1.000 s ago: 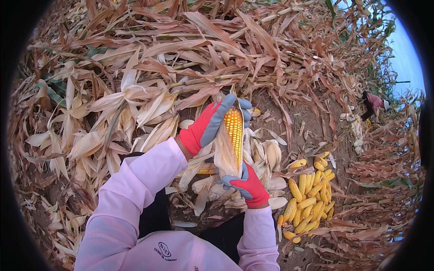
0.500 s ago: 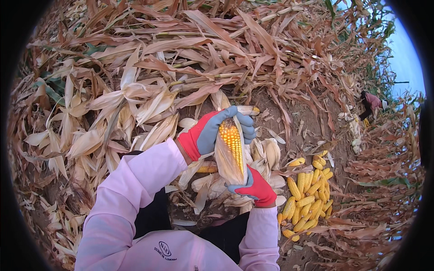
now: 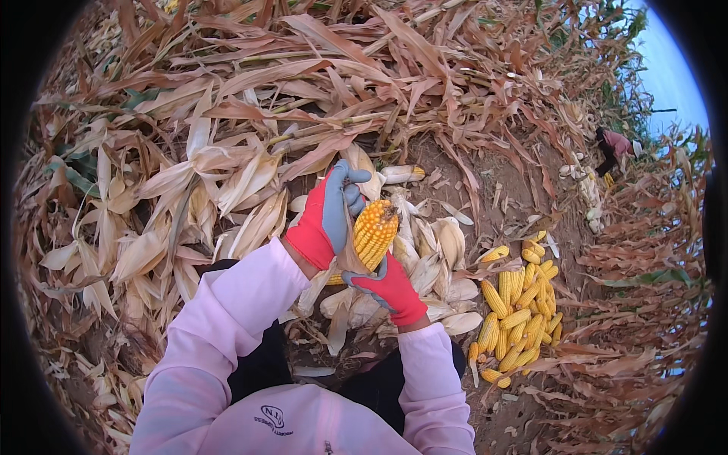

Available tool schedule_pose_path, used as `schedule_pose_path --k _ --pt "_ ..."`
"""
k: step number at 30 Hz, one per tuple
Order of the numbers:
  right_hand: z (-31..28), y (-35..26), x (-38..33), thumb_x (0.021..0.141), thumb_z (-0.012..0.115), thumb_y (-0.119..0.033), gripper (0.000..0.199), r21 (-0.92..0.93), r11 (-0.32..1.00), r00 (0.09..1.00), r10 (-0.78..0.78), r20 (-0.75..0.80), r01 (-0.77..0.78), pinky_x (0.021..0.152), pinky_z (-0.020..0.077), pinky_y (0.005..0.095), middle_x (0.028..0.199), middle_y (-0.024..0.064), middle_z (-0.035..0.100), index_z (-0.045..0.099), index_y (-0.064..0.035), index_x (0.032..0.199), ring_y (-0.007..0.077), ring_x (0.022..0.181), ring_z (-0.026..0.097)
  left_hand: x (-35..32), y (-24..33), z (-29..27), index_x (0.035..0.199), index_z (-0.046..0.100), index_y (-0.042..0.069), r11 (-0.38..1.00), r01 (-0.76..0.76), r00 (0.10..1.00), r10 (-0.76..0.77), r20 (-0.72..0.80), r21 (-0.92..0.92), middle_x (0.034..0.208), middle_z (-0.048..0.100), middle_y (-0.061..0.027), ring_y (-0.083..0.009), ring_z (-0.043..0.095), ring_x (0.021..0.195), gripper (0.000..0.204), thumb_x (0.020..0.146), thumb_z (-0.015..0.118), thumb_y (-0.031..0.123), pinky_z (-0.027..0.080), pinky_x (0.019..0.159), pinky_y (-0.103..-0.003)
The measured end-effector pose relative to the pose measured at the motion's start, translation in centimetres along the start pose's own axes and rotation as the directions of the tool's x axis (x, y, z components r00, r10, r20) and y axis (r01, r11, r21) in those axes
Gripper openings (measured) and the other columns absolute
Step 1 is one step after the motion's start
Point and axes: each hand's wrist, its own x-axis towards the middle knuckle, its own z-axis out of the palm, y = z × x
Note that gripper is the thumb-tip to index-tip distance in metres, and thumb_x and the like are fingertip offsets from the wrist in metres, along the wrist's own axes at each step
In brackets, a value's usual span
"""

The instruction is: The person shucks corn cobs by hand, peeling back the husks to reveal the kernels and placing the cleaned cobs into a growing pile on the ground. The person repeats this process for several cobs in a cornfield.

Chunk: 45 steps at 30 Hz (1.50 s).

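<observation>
A yellow corn cob (image 3: 374,233) stands tilted between both gloved hands, above the pale husks (image 3: 425,265). The right hand (image 3: 388,288) clamps its base to steady it. The left hand (image 3: 327,216) curls its fingers over the dry husk at the cob's side, gripping it. Bare cobs (image 3: 516,311) lie piled to the right on the dirt.

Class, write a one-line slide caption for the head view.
Gloved left hand and right hand hold a yellow corn cob above husks, beside a pile of cobs.
</observation>
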Motion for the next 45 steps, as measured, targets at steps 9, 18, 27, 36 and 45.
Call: schedule_pose_path --k 9,18,27,36,45 --pt "2.2 -2.4 1.8 0.082 0.068 -0.003 0.066 0.203 0.889 0.812 -0.255 -0.525 0.41 0.101 0.0409 0.0342 0.128 0.0126 0.05 0.035 -0.0015 0.139 0.0217 0.119 0.051 1.1 -3.3 1.4 0.088 0.062 0.003 0.985 0.016 0.994 0.003 -0.113 0.174 0.051 0.034 0.0029 -0.01 0.034 0.045 0.051 0.098 0.041 0.049 0.029 0.046 -0.026" --pt "-5.9 -1.3 2.1 0.094 0.057 -0.035 0.039 0.497 0.661 0.742 -0.139 -0.656 0.563 0.084 0.0519 0.0399 0.104 0.0098 0.061 0.052 -0.0039 0.117 0.0231 0.093 0.062 1.3 0.1 1.6 0.093 0.056 0.005 0.998 -0.051 0.996 0.047 -0.076 -0.048 0.056 0.025 0.007 -0.0073 0.026 0.048 0.043 0.094 0.052 0.048 0.028 0.046 -0.025" --pt "-14.4 -2.0 0.1 0.09 0.056 -0.042 0.041 0.553 0.452 0.665 -0.129 -0.736 0.7 0.082 0.0528 0.0415 0.092 0.0138 0.066 0.061 -0.0005 0.093 0.0264 0.087 0.064 4.3 3.6 -0.5 0.097 0.061 0.004 0.945 -0.141 0.985 0.104 -0.139 -0.295 0.054 0.03 0.0064 -0.0079 0.033 0.05 0.038 0.093 0.055 0.041 0.034 0.049 -0.025" --pt "-20.8 -0.2 -4.8 0.092 0.052 -0.036 0.031 0.142 0.54 0.26 -0.149 -0.954 0.83 0.081 0.051 0.0373 0.091 0.011 0.062 0.055 -0.0056 0.095 0.0253 0.087 0.061 4.8 9.7 -2.7 0.093 0.064 0.002 0.902 -0.433 0.886 0.427 -0.179 0.008 0.05 0.024 0.006 -0.0079 0.025 0.044 0.045 0.097 0.047 0.044 0.026 0.043 -0.024" --pt "-21.4 -0.7 -6.2 0.091 0.052 -0.032 0.026 0.278 0.53 0.338 -0.017 -0.941 0.801 0.077 0.0518 0.0368 0.086 0.0081 0.061 0.054 -0.0065 0.091 0.0237 0.084 0.061 7.5 7.6 -7.6 0.117 0.058 0.002 -0.298 -0.274 0.684 0.609 0.403 0.914 0.097 0.062 -0.0119 -0.0218 0.059 0.086 0.056 0.087 0.062 0.048 0.047 0.073 -0.033"
